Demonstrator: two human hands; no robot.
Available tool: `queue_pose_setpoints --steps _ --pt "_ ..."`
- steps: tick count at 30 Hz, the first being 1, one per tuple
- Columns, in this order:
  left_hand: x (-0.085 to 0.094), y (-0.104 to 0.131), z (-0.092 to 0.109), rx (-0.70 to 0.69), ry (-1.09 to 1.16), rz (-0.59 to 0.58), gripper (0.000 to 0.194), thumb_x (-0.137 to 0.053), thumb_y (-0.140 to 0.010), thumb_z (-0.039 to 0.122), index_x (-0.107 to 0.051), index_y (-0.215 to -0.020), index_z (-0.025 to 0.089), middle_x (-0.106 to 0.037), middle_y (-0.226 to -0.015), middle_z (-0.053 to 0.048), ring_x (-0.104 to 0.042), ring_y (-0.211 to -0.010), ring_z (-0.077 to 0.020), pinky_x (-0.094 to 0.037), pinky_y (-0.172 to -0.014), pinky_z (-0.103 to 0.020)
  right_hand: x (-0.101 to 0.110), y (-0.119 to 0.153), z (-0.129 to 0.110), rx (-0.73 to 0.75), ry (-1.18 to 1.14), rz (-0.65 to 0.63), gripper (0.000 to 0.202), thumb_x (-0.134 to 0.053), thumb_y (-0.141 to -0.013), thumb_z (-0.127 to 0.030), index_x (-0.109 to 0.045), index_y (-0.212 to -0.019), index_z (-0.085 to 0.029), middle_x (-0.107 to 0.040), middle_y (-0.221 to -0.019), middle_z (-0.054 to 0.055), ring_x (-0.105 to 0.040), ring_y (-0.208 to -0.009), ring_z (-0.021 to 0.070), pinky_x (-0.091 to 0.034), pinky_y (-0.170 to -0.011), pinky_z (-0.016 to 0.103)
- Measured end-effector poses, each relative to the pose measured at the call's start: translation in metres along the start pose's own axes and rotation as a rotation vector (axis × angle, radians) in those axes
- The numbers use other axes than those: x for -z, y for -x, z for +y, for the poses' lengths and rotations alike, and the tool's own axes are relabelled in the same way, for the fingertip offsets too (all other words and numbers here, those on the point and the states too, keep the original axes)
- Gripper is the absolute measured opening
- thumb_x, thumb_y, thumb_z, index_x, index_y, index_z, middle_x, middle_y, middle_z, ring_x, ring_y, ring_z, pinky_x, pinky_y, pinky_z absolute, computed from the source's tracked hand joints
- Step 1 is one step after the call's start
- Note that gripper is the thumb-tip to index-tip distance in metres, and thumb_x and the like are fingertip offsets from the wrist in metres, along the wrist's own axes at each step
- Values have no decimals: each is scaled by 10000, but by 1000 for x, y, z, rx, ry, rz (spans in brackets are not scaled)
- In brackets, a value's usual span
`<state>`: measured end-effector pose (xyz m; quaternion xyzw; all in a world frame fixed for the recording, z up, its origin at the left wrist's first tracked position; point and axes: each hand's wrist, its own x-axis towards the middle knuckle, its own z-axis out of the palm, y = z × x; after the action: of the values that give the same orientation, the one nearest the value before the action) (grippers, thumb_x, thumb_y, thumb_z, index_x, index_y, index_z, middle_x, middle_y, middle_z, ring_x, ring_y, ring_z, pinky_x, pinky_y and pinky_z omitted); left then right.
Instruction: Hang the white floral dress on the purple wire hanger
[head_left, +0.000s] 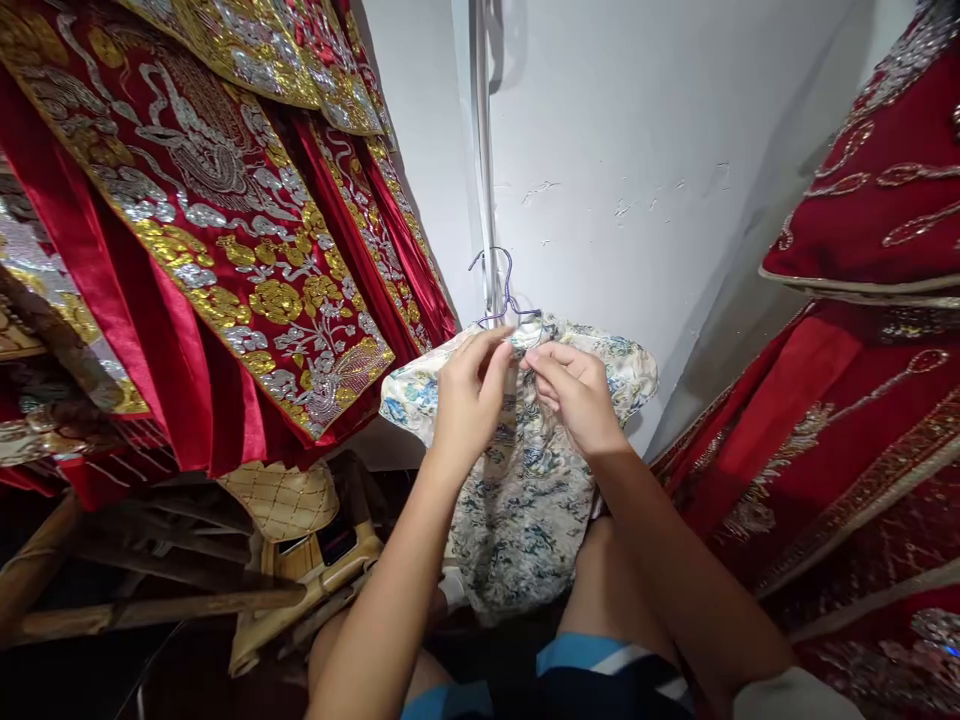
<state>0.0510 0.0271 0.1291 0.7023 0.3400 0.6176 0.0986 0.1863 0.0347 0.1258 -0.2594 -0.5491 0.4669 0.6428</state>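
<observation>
A short-sleeved floral shirt (525, 500), cream with blue and green print, hangs on a purple wire hanger (507, 290) in front of me. My left hand (476, 385) is at the left side of its collar, thumb and fingers curled together on the cloth edge. Close beside it, my right hand (574, 390) pinches the collar front between thumb and forefinger, its other fingers folded in. The fingertips of both hands nearly meet at the neck opening. Any small fastener between them is too small to make out.
Red garments with gold and silver embroidery (247, 250) hang at the left, and more red beaded garments (847, 400) at the right. A white pole (482, 150) runs down the scuffed white wall (637, 120). Bamboo furniture (300, 600) stands low at the left.
</observation>
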Motion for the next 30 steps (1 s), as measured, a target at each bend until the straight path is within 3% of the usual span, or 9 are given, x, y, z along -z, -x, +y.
queue_pose_setpoints --steps 3,6,8,13,16,19,23,27,30 --pt "-7 -17 8 -110 -162 -33 206 -559 -979 299 -665 -870 160 -646 -828 -38 -586 -776 -152 -448 -740 -272 4 -8 -1 53 56 20 232 -705 -801 -381 -651 -702 -177 -370 -501 -72 -259 -443 62 -175 -427 223" --pt "-1 -27 9 -171 -205 136 185 -536 -985 251 -636 -864 153 -628 -832 -35 -583 -798 -141 -446 -763 -263 10 -12 8 66 173 -24 179 -691 -786 -319 -662 -685 -174 -544 -597 -26 -350 -472 70 -240 -454 226" --pt "17 -32 0 -136 -151 292 179 -540 -980 260 -631 -871 151 -610 -828 -29 -570 -788 -131 -451 -744 -250 17 -7 16 12 267 -101 188 -671 -785 -303 -661 -648 -174 -578 -615 -11 -398 -491 83 -277 -475 235" --pt "82 -24 -61 281 341 706 245 -576 -946 314 -517 -759 167 -471 -666 37 -457 -584 -91 -474 -624 -232 36 25 35 -164 308 -191 204 -641 -769 -313 -646 -623 -171 -524 -532 -25 -387 -476 93 -262 -465 241" --pt "94 -6 -102 561 529 900 276 -554 -944 277 -415 -720 196 -392 -601 65 -452 -546 -89 -526 -695 -279 35 46 45 -177 283 -238 180 -624 -768 -294 -644 -635 -174 -581 -605 4 -469 -565 122 -314 -501 240" --pt "80 13 -123 624 530 884 252 -570 -914 232 -419 -716 194 -441 -623 49 -510 -587 -95 -518 -729 -269 33 62 57 -199 233 -237 181 -588 -777 -263 -607 -616 -181 -539 -594 -12 -428 -557 112 -299 -512 239" --pt "63 26 -124 517 452 840 135 -585 -891 263 -530 -826 158 -495 -713 38 -497 -618 -74 -460 -694 -213 34 79 70 -281 70 -146 195 -568 -795 -259 -580 -613 -191 -346 -502 -58 -242 -478 89 -160 -475 256" --pt "63 19 -118 314 184 773 265 -668 -839 364 -528 -957 174 -555 -917 4 -569 -852 -112 -451 -868 -252 22 92 72 -310 16 -233 191 -584 -800 -262 -597 -620 -199 -357 -511 -52 -261 -479 91 -175 -482 260" --pt "66 6 -120 235 16 630 589 -835 -646 202 -510 -1137 197 -563 -1194 -46 -541 -1146 -165 -377 -1045 -285 7 100 70 -320 19 -326 145 -590 -767 -236 -615 -633 -188 -430 -520 -49 -319 -486 88 -214 -485 244"
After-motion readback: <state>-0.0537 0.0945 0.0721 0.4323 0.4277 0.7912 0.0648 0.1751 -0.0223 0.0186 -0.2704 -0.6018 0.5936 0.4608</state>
